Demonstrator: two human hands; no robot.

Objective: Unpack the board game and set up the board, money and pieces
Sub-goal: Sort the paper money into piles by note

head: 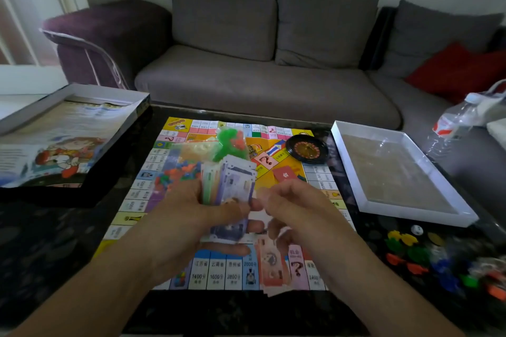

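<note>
The paper game board [175, 142] lies unfolded on the dark table. My left hand [191, 216] grips a thick stack of play money [232, 183] above the board's middle. My right hand [290, 208] pinches a purple note at the stack's near end. A pile of orange notes [273, 265] lies on the board below my right hand. Bags of green and orange plastic pieces [230, 142] and small coloured pieces [178, 172] sit on the board behind the money. A black roulette wheel [306, 149] and a red card deck [284, 174] rest at the board's right.
The box lid [68, 128] with its cartoon picture leans at the table's left. An open white box tray [397, 172] lies at the right. Loose coloured tokens [427, 262] and a white die [416, 229] are scattered at the near right. A grey sofa stands behind, with a plastic bottle [457, 117] on it.
</note>
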